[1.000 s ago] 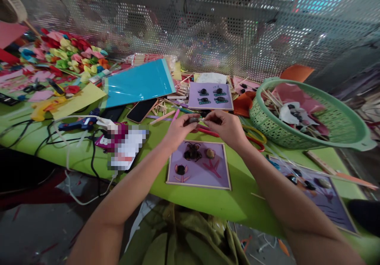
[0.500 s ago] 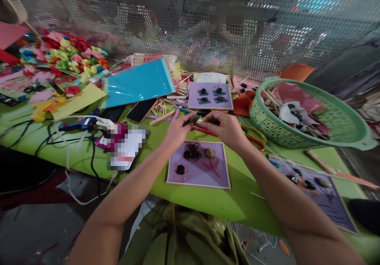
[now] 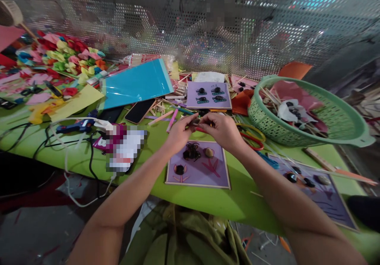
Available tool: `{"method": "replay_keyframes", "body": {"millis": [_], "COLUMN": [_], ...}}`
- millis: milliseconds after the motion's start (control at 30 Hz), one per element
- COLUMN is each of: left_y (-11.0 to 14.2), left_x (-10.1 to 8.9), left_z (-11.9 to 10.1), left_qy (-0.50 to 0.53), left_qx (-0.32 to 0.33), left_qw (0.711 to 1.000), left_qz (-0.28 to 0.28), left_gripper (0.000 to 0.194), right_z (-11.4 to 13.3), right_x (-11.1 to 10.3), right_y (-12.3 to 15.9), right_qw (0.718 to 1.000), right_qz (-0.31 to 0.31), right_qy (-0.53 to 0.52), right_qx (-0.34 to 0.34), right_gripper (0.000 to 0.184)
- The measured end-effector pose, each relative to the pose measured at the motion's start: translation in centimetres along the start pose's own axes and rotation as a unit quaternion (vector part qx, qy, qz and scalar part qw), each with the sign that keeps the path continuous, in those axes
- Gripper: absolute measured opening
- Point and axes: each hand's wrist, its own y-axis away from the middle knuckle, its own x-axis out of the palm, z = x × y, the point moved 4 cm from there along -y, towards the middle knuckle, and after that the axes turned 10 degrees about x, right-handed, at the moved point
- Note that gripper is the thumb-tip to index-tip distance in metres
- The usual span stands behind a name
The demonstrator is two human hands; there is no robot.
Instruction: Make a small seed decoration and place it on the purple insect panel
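Head view: we see forearms [image 3: 139, 174] converging beyond the board [image 3: 197, 174], left hand [image 3: 180, 132] pinching the stone [image 3: 196, 121], right hand [image 3: 221, 130] pinched narrow beside it, contents hidden. Green table [image 3: 157, 183] borders the board's near edge.

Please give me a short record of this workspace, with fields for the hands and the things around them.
Left hand: pinches a small dark piece, partly hidden by the fingers
Right hand: fingertips close beside that piece; its grip is unclear
Below the hands: purple framed picture with stones on it
Beyond the hands: purple card with four dark figures
Right side: green basket holding sticks and paper
Left side: blue glue gun, yellow glue gun
Table cover: green
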Motion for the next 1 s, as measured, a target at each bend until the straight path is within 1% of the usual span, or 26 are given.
{"method": "replay_keyframes", "body": {"millis": [333,500,733,1000], "left_y": [0.06,0.11,0.18,0.32], "left_x": [0.06,0.06,0.13,0.15], "left_z": [-0.45,-0.68,-0.72,-0.83], "left_qy": [-0.030,-0.047,-0.052,-0.046], "left_qx": [0.025,0.036,0.033,0.024], "left_qw": [0.999,0.998,0.998,0.999], "left_qz": [0.010,0.014,0.017,0.015], "left_gripper": [0.044,0.044,0.040,0.038], "right_z": [-0.02,-0.25,-0.15,0.04], "right_x": [0.03,0.16,0.15,0.21], "right_y": [-0.04,-0.09,0.02,0.19], "right_qw": [1.000,1.000,1.000,0.999], "right_qz": [-0.011,-0.012,-0.013,-0.025], "right_qy": [0.010,0.007,0.009,0.037], "right_qx": [0.003,-0.006,-0.005,-0.015], "right_gripper": [0.009,0.009,0.008,0.009]}}
